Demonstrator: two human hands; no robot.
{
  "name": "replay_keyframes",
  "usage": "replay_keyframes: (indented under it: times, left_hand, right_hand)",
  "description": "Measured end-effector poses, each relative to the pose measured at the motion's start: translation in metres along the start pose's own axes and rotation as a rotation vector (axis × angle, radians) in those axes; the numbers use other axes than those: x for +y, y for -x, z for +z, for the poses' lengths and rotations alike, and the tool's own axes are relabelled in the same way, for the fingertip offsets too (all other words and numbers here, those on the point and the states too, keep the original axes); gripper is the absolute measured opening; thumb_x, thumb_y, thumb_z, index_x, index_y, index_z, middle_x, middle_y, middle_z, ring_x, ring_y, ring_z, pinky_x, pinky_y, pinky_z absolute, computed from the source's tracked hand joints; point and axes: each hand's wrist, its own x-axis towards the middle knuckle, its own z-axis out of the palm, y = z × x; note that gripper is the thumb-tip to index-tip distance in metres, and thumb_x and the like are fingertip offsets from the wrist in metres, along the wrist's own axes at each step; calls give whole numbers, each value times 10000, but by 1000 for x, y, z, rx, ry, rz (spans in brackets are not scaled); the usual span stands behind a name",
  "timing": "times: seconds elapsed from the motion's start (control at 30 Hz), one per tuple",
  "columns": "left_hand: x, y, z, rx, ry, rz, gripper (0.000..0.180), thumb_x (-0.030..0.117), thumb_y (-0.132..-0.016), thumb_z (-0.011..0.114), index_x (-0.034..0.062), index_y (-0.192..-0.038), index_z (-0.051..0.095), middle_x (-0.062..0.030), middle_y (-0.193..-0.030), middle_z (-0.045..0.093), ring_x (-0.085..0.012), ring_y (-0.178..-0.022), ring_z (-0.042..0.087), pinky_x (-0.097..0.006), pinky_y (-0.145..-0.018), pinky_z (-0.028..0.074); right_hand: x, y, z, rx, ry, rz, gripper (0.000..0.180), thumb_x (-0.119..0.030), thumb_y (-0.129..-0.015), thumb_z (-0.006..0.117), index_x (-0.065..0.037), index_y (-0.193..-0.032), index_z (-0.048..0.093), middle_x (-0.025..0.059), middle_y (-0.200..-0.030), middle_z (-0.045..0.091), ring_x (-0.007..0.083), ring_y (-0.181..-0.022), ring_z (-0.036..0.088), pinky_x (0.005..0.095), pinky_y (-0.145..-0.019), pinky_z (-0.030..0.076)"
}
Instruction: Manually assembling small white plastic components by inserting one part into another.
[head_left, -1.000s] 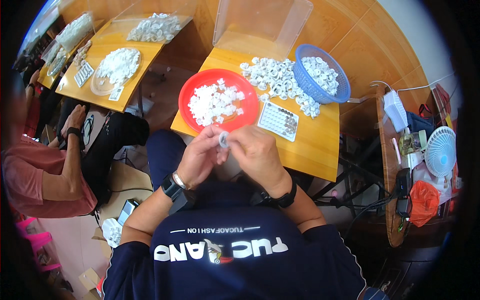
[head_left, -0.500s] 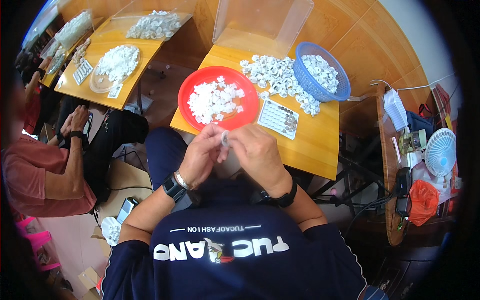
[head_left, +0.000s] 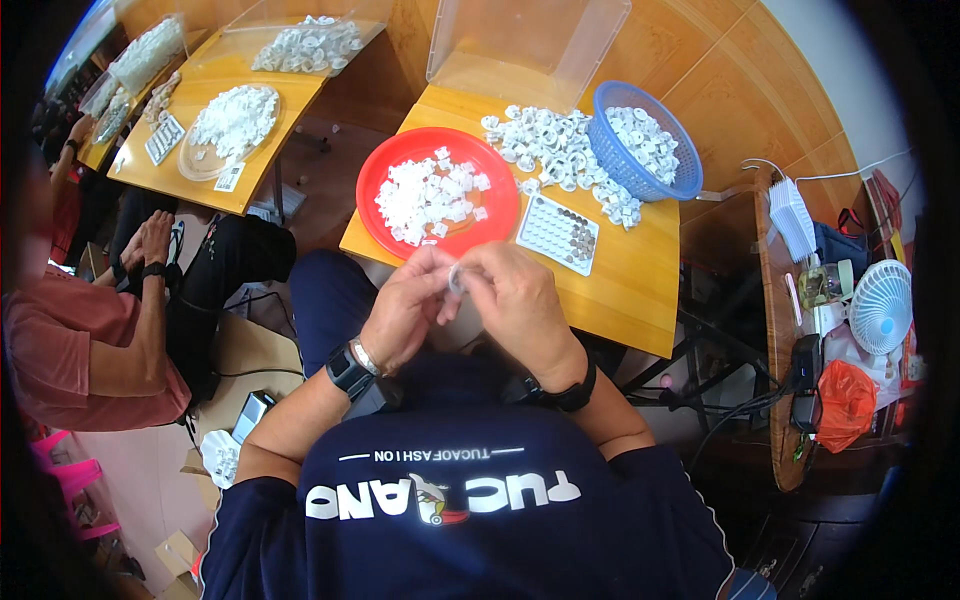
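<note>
My left hand (head_left: 408,305) and my right hand (head_left: 512,300) meet over my lap, just short of the table edge. Pinched between their fingertips is a small white ring-shaped part (head_left: 455,279), partly covered by the fingers. Beyond my left hand stands a red plastic basin (head_left: 492,225) holding many small white plastic pieces (head_left: 425,200). A white tray (head_left: 532,222) with rows of slots lies past my right hand; small round grey discs (head_left: 580,240) fill some of its slots. Behind it, loose white round parts (head_left: 545,145) are heaped on the table.
A blue basket (head_left: 640,185) of white parts stands on the wooden table (head_left: 630,300), with a clear plastic bin (head_left: 525,50) behind. At right, a side table holds a fan (head_left: 880,307) and an orange-red bag (head_left: 845,400). To the left, a person (head_left: 110,340) sits beside another table.
My hands stay together around the ring-shaped part, which has shifted very slightly and now shows at a different angle. The things on the table have not moved.
</note>
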Motion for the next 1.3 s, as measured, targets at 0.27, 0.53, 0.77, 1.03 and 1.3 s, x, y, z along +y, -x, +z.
replay_keyframes:
  times: [0.27,0.53,0.77,1.03,1.3]
  left_hand:
    - [-10,-3,-9,-104,157,-36,183,204,-949,546,34,-1015,530,-67,-791,584,-159,-628,545,-254,-566,416]
    - [-9,-4,-8,-4,191,-53,134,165,-964,515,38,-1003,532,-65,-783,585,-148,-628,546,-247,-576,441]
    - [-11,-8,-14,-66,269,-58,141,154,-969,506,31,-1037,521,-68,-856,599,-151,-694,570,-263,-623,476]
    - [-5,-3,-21,-130,349,-35,127,136,-971,503,34,-1045,516,-76,-934,598,-157,-781,580,-284,-689,491]
    - [2,5,-14,-104,341,10,201,209,-928,558,26,-987,498,-128,-799,560,-213,-651,528,-299,-583,418]
  right_hand:
    - [37,4,11,-126,-580,416,166,-48,-818,689,-19,-926,567,63,-800,642,107,-708,618,250,-639,484]
    - [37,9,26,-114,-891,470,164,-111,-896,663,-14,-980,561,12,-798,626,52,-706,584,215,-646,493]
    - [44,9,22,-142,-851,435,169,-126,-892,668,-12,-986,586,8,-789,632,50,-701,583,218,-640,490]
    - [115,-30,-24,121,211,382,145,-200,-809,650,-67,-843,698,153,-798,674,330,-746,651,410,-686,513]
    - [179,-49,-16,-24,464,443,112,-174,-764,640,-87,-794,705,167,-792,678,356,-794,651,454,-732,508]
